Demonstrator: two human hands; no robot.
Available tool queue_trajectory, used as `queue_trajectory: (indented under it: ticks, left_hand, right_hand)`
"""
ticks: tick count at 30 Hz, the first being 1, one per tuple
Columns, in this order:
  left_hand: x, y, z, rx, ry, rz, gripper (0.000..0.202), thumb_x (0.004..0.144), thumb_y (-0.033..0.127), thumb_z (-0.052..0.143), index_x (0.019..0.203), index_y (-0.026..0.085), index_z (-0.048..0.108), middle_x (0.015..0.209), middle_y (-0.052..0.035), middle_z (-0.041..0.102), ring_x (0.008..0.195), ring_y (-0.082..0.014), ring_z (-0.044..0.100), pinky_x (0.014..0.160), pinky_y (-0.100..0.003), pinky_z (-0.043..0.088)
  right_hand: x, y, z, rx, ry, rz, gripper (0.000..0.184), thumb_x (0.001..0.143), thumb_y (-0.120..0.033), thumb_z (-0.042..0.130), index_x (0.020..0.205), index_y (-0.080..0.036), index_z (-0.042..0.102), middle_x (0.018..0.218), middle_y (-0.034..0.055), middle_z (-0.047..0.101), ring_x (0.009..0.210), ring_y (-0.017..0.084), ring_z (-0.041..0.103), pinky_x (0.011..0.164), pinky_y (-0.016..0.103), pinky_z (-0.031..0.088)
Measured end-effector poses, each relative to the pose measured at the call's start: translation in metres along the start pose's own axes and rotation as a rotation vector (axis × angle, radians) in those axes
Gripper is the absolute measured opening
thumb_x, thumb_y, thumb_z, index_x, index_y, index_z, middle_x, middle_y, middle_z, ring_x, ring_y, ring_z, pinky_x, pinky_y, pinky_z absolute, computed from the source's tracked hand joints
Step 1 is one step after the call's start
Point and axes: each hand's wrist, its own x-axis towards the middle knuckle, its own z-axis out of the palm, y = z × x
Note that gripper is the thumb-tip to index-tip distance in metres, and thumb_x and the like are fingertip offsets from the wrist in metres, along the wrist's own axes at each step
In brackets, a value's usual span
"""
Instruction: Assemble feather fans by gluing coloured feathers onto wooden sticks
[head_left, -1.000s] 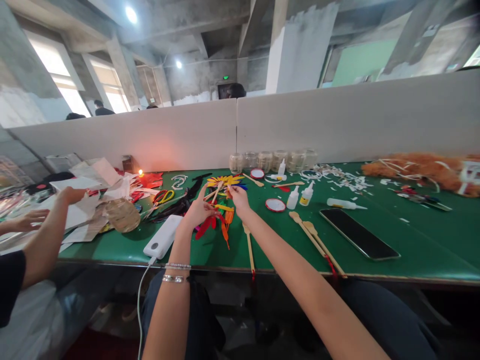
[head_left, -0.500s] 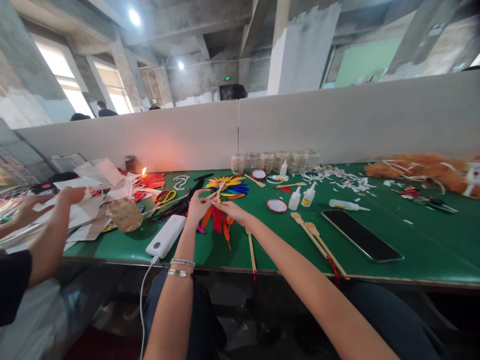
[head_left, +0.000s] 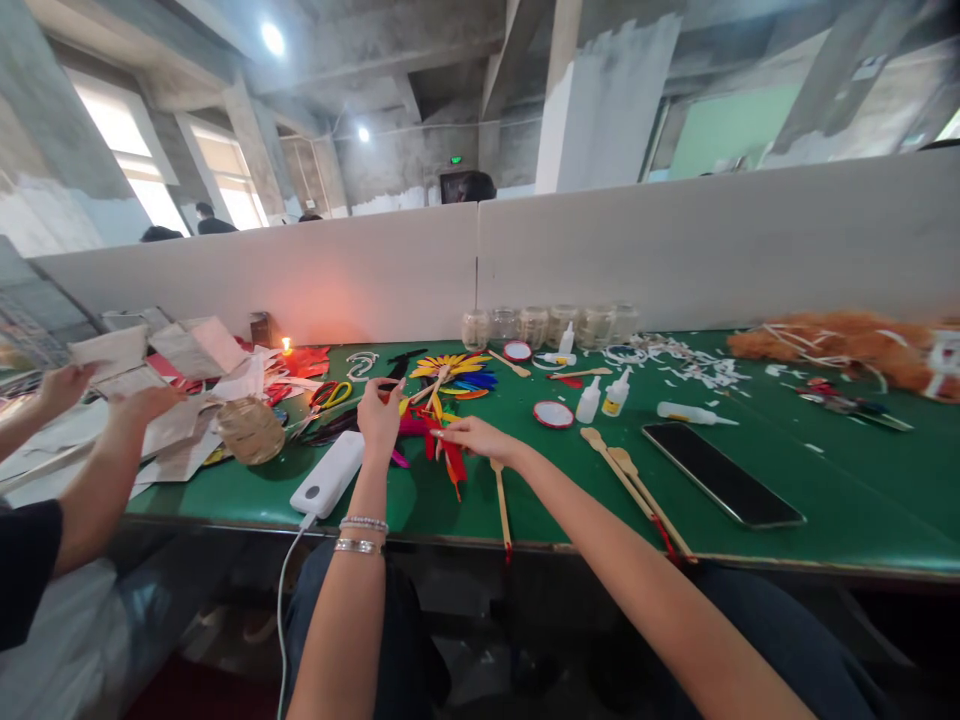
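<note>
My left hand (head_left: 380,418) is raised over the green table (head_left: 825,490), its fingers closed round something small and red that I cannot make out. My right hand (head_left: 474,436) lies low beside it, fingers stretched flat over a pile of red and orange feathers (head_left: 448,455). Behind the hands lies a fan of yellow and blue feathers (head_left: 452,368) on a wooden stick. A wooden stick (head_left: 500,496) runs from under my right hand toward the table's front edge.
A white power bank (head_left: 328,473) with a cable lies left of my hands. Scissors (head_left: 328,393), a lit candle (head_left: 285,346), glass jars (head_left: 547,322), glue bottles (head_left: 601,394), red-rimmed lids (head_left: 553,412), a phone (head_left: 721,473) and wooden spoons (head_left: 631,486) are around. A co-worker's hands (head_left: 142,404) handle papers at the left.
My left hand has lifted and drawn back a little. My right hand has dropped and flattened onto the red feathers. The co-worker's hands have shifted the papers.
</note>
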Motion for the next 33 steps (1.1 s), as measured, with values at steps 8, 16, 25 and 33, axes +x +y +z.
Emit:
queue_trajectory:
  ticks: [8,16,25,33]
  left_hand:
    - [0.003,-0.005,0.014,0.275,-0.393,0.089,0.033,0.084,0.017,0.041,0.114,0.016,0.055,0.109,-0.0076,0.063,0.094,-0.0171,0.059,0.077,-0.025,0.044]
    - [-0.001,-0.017,-0.011,0.697,-0.416,0.093,0.029,0.064,0.016,0.066,0.093,0.017,0.068,0.101,-0.0149,0.064,0.108,-0.0348,0.047,0.09,-0.044,0.034]
    - [0.008,-0.007,-0.029,0.526,0.089,0.172,0.021,0.074,0.037,0.059,0.082,0.021,0.07,0.108,-0.0092,0.061,0.103,-0.0302,0.049,0.087,-0.041,0.036]
    - [0.006,0.009,-0.026,-0.13,0.145,0.088,0.028,0.064,0.043,0.066,0.066,0.016,0.062,0.064,-0.0037,0.065,0.064,-0.0196,0.06,0.064,-0.029,0.045]
  right_hand:
    - [0.027,0.012,-0.004,-0.063,0.274,0.104,0.053,0.088,-0.05,0.034,0.12,-0.011,0.05,0.114,0.0157,0.06,0.084,0.021,0.064,0.063,0.029,0.051]
    - [0.018,0.012,-0.01,-0.302,0.346,0.012,0.042,0.085,-0.036,0.045,0.118,-0.011,0.054,0.131,0.015,0.047,0.124,0.028,0.039,0.104,0.04,0.025]
    - [-0.018,0.009,-0.025,-0.429,0.41,-0.122,0.03,0.086,-0.033,0.042,0.104,-0.015,0.058,0.114,0.0125,0.058,0.109,0.023,0.052,0.093,0.039,0.039]
    - [-0.028,-0.009,-0.013,-0.302,0.38,-0.228,0.033,0.082,-0.036,0.051,0.108,-0.017,0.054,0.116,0.0111,0.057,0.109,0.022,0.052,0.091,0.037,0.041]
